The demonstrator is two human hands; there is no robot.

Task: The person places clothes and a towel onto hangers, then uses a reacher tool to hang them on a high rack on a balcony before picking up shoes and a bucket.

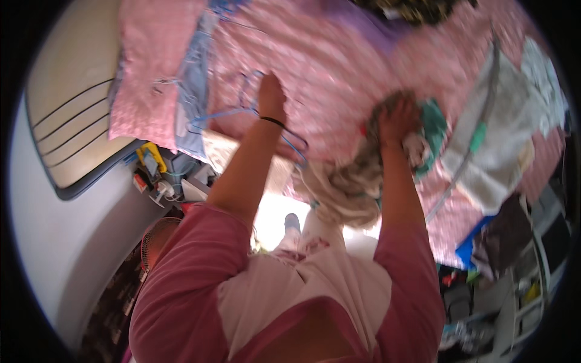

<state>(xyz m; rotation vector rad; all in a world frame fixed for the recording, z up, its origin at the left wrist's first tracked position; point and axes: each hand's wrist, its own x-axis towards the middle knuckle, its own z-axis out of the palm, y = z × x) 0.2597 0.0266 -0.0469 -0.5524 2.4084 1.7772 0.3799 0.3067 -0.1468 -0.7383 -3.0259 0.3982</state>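
Item one: my left hand (270, 97), black band at the wrist, rests on the pink bedspread (339, 66) with its fingers on the blue wire hangers (242, 112); whether they are curled round the wire or only pressing on it I cannot tell. Item two: my right hand (396, 118), to the right of the hangers, fingers clenched in a bundle of beige and grey clothes (348, 181), apparently gripped at the top so the rest hangs free toward me off the bed edge. Item three: a green garment (434, 124) just right of that bundle, touching it. Item four: white and cream clothes (496, 139) spread further right of the hangers. Item five: a light blue cloth (192, 91) just left of the hangers, partly under them. Item six: a padded headboard (72, 109) far left. The hangers are tangled, and the hanging bundle hides the bed edge.
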